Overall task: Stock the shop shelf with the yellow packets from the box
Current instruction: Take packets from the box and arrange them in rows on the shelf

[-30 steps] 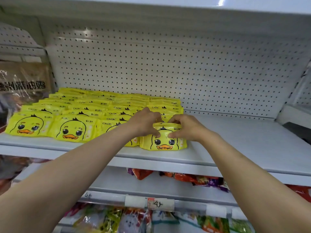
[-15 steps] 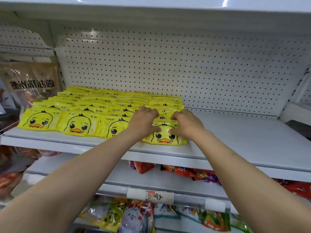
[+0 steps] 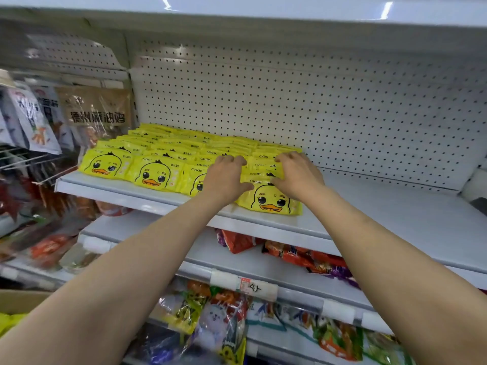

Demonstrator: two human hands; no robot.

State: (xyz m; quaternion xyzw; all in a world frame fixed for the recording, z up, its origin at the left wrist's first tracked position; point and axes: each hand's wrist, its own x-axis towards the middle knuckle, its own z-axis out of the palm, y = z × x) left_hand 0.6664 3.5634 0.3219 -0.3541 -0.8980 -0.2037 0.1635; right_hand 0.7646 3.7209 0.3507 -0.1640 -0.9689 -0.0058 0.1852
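Both hands, left hand (image 3: 226, 180) and right hand (image 3: 299, 175), press spread, nearly straight fingers onto the rightmost row of yellow duck packets (image 3: 268, 198), apparently squaring it against neighbouring rows on the shelf (image 3: 395, 222).

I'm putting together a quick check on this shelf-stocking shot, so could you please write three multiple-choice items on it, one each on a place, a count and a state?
1. Where on the shelf do the yellow packets lie?
A. left part
B. right end
C. hung on the pegboard

2. How many duck faces show fully in the front row?
A. one
B. three
C. six

3. What are the hands doing?
A. hanging idle
B. resting on the rightmost packet column
C. holding the box

Key: 1 A, the shelf's right part is bare. 2 B, a fourth is half hidden behind the left hand. 3 B, left hand and right hand lie on the packets.
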